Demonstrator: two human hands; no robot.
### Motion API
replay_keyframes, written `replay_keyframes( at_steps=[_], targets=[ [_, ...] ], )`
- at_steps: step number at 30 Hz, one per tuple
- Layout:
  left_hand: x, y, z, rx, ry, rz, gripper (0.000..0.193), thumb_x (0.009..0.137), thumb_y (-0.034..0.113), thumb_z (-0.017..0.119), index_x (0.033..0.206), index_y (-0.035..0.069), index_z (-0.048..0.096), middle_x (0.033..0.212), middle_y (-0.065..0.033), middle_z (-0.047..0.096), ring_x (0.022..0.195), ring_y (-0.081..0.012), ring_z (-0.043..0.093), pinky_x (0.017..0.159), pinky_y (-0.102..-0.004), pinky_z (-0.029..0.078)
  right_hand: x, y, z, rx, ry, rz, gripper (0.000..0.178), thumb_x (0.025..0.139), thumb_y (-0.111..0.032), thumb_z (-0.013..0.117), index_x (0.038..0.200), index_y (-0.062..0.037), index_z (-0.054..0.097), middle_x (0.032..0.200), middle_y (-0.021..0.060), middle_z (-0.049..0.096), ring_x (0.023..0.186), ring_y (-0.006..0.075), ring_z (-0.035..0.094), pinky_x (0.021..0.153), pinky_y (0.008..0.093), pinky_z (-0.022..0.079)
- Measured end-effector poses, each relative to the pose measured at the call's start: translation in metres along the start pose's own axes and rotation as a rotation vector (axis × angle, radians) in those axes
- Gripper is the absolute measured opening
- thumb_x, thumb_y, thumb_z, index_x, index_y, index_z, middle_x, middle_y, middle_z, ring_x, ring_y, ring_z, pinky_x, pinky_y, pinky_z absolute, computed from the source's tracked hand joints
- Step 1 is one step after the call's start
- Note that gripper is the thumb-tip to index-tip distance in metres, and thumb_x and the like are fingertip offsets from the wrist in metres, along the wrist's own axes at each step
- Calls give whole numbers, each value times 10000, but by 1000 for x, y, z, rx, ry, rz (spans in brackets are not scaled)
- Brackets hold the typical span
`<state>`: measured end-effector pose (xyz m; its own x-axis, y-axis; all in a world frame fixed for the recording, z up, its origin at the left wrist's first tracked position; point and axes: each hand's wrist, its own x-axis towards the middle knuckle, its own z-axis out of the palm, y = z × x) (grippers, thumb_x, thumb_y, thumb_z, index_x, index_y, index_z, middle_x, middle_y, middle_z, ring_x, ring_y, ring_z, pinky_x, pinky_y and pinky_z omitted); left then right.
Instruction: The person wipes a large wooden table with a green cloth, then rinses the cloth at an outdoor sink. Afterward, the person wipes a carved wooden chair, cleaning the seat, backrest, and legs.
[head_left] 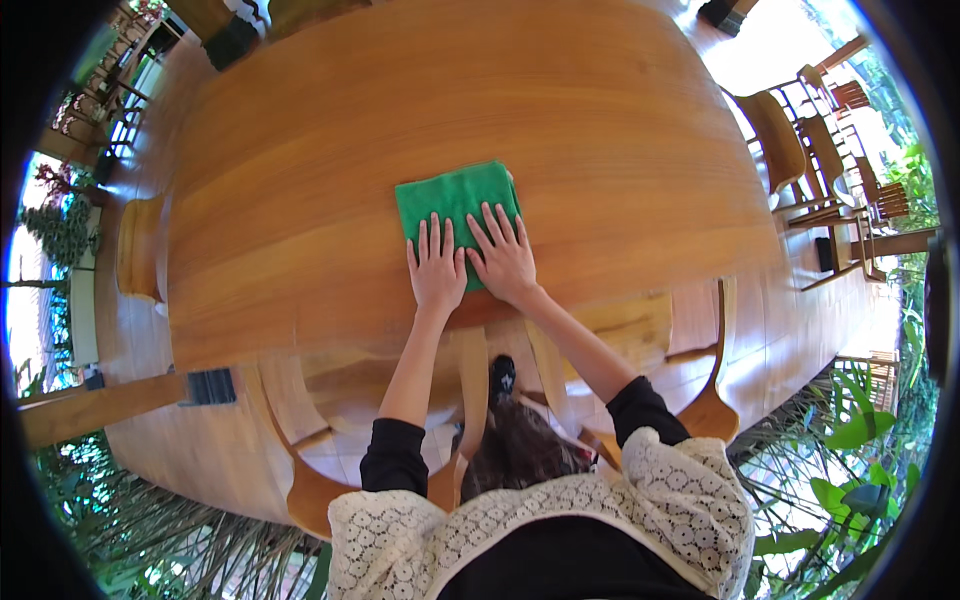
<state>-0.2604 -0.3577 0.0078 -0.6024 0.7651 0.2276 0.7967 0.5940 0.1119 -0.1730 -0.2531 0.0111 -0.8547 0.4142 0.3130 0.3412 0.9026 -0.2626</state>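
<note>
A folded green cloth lies flat on the wooden table, close to its near edge. My left hand rests palm down on the cloth's lower left part, fingers stretched out and pointing away from me. Beside it, my right hand presses flat on the lower right part, its fingers slightly spread. The two thumbs come close to each other over the cloth. Neither hand grips anything, and the palms hide part of the cloth's near side.
Wooden chairs are tucked under the near edge, one chair back at the right and another at the left. A chair stands at the table's left end. More chairs are at the right. A wooden post lies left of me.
</note>
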Motion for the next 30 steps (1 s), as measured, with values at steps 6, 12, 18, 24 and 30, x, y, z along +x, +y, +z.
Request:
replay_keyframes(
  at_steps=[6,12,18,24,30],
  targets=[
    [51,-17,7,-2,-4,-20,472,870,293,351,1302,105,317,1398,-79,197,1290,-251,165,1030,-457,132,52,7,17,29,54,30,498,828,-340,408,1264,-104,366,1331,137,300,1246,287,242,1024,445,161],
    [85,-21,16,-12,-12,-18,514,833,265,389,1308,92,296,1403,-111,164,1296,-264,142,1030,-467,125,113,23,34,25,-55,144,538,784,-313,464,1243,-54,358,1289,174,327,1252,301,224,1032,444,147],
    [84,-32,27,28,82,-6,511,843,291,387,1302,80,305,1383,-131,212,1277,-283,195,1008,-483,165,116,21,44,37,97,54,527,821,-354,413,1285,-115,336,1358,145,255,1259,317,209,1035,438,133],
    [-1,-7,-3,-14,-33,-4,508,851,299,385,1297,68,312,1381,-159,202,1278,-312,178,1005,-479,169,32,-3,13,50,-34,5,546,849,-426,370,1313,-148,303,1375,138,221,1272,335,161,1035,443,114],
    [-80,1,-28,-126,-100,-15,519,843,292,397,1304,73,305,1389,-143,191,1287,-299,161,1019,-464,142,-40,-42,-23,64,-123,-13,500,850,-418,386,1309,-236,313,1380,133,213,1278,333,152,1024,473,115]
  ],
)
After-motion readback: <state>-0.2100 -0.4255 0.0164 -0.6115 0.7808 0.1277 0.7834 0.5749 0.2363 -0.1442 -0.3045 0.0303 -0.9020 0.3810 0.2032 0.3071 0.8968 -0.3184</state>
